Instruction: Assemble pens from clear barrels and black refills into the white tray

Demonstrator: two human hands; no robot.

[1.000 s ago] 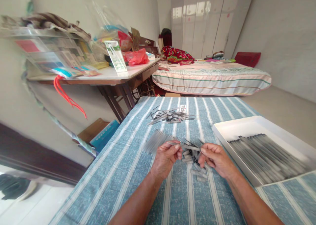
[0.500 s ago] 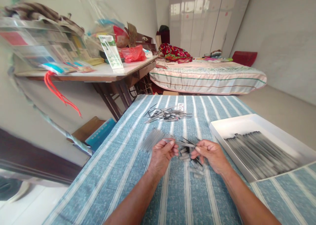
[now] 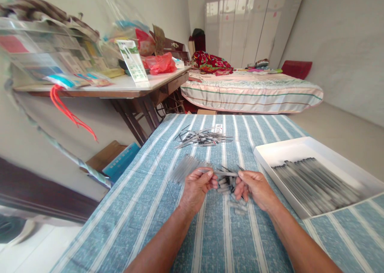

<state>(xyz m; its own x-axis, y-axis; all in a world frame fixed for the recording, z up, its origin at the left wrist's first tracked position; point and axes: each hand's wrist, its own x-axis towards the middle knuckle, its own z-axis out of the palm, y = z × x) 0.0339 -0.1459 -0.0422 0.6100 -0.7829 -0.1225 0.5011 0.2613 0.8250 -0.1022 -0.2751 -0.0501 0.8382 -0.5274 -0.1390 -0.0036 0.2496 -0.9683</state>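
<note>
A table covered with a blue-and-white striped cloth is standing in a bedroom, and the person is sitting at its near end. Behind the table, a bed with a striped cover is lying along the far wall, next to a white wardrobe. On the left, a wooden side table is carrying plastic bags and papers. On the cloth, at the right, a white tray is holding many grey tubes in a row, and further away near the middle a loose pile of thin dark refills is lying. Both forearms are reaching forward over the cloth and the hands are meeting close to each other near the middle. The left hand is curling its fingers around a bundle of clear tubes, which is sticking out to the left and away from the hand. The right hand is pinching with thumb and forefinger the right end of a single thin pen piece, while the left fingertips are gripping its other end, so the piece is stretching between the two hands. Just under it, a small heap of short grey parts is lying on the cloth, touching the right fingers.
</note>
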